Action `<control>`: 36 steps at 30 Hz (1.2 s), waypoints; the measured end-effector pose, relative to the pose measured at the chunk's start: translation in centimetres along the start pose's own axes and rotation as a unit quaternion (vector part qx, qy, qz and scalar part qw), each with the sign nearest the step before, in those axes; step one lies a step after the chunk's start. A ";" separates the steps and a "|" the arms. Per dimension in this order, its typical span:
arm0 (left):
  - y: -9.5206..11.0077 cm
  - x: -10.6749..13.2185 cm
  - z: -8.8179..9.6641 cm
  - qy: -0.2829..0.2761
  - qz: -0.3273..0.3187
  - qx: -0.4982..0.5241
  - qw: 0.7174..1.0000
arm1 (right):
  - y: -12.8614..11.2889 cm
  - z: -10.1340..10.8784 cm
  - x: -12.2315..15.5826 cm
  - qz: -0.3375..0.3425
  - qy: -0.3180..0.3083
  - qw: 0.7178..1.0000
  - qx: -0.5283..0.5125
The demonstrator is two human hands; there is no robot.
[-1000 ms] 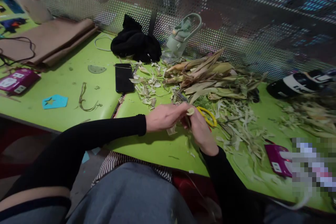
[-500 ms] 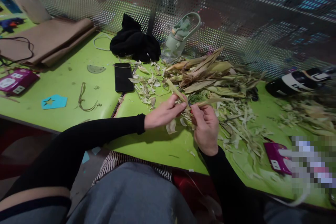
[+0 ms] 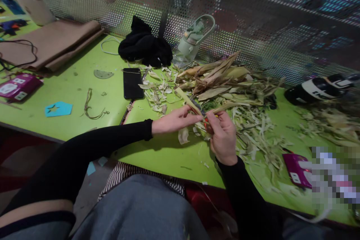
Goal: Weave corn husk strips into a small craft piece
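Note:
My left hand [image 3: 177, 120] pinches a pale strip of corn husk [image 3: 184, 98] between thumb and fingers, and the strip points up and left. In my right hand [image 3: 223, 135] are small scissors [image 3: 199, 107] with dark metal blades and red and yellow on the handles. Most of the handles are hidden by my fingers. The blades lie along the strip, close to my left fingertips; whether they touch it I cannot tell. A heap of dried corn husks [image 3: 222, 75] rests just beyond both hands, with shredded husk pieces [image 3: 255, 129] around it.
Left of the husks lie a phone [image 3: 133, 83], a protractor [image 3: 103, 74] and a blue paper cutout [image 3: 58, 109]. Behind stand a green bottle [image 3: 188, 41] and black cloth [image 3: 143, 43]. A black bottle [image 3: 317, 89] and purple device [image 3: 296, 168] are at right. A perforated metal screen [image 3: 242, 26] borders the table.
The scissor blades now show clearly beside the husk strip, where they were mostly hidden before. My left hand and the strip have moved slightly left; my right hand has shifted a little to the right.

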State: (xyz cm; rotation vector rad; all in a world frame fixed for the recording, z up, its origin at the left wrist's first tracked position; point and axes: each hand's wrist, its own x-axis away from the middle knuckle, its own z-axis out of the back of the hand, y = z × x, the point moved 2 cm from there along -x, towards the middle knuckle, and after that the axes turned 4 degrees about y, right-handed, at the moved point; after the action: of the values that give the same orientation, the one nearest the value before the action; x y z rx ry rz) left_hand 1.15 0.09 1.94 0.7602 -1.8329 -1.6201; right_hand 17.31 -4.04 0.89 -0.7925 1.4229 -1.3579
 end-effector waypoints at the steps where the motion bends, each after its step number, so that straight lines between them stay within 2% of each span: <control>1: -0.3 -0.2 0.0 -0.012 -0.012 -0.006 1.000 | 0.0 0.0 -0.1 0.002 -0.006 1.000 0.004; 5: -0.9 -0.7 -0.1 -0.016 -0.071 -0.081 0.994 | 0.0 -0.1 -0.1 0.005 -0.040 0.999 0.020; 8: -1.0 -0.6 -0.2 -0.003 -0.081 -0.149 0.985 | -0.2 -0.4 0.2 -0.013 -0.071 0.997 0.014; 12: -1.0 -0.2 0.0 0.038 -0.103 -0.172 0.979 | -0.4 -0.5 0.7 -0.034 -0.079 0.996 0.011; 16: -0.8 0.1 0.1 0.046 -0.125 -0.190 0.973 | -0.9 -0.2 1.0 -0.040 -0.078 0.996 0.005; 23: -0.5 0.1 0.1 0.020 -0.089 -0.132 0.987 | -1.3 0.4 1.4 -0.044 -0.080 0.996 -0.007; 28: 0.5 0.2 0.5 -0.005 -0.085 -0.082 0.993 | -0.6 0.5 0.9 -0.045 -0.052 0.998 -0.003; 33: 1.1 0.2 0.7 -0.012 -0.057 -0.118 0.991 | 0.0 0.6 0.4 -0.067 -0.044 0.997 0.003; 36: 1.0 0.1 0.6 -0.012 -0.066 -0.142 0.988 | 0.1 0.7 0.2 -0.068 -0.040 0.997 0.007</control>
State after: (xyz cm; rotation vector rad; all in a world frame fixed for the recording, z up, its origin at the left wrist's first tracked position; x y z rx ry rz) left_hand 0.58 0.58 2.89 0.7477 -1.5490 -1.9307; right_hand 17.92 -4.44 0.81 -0.9390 1.3147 -1.4214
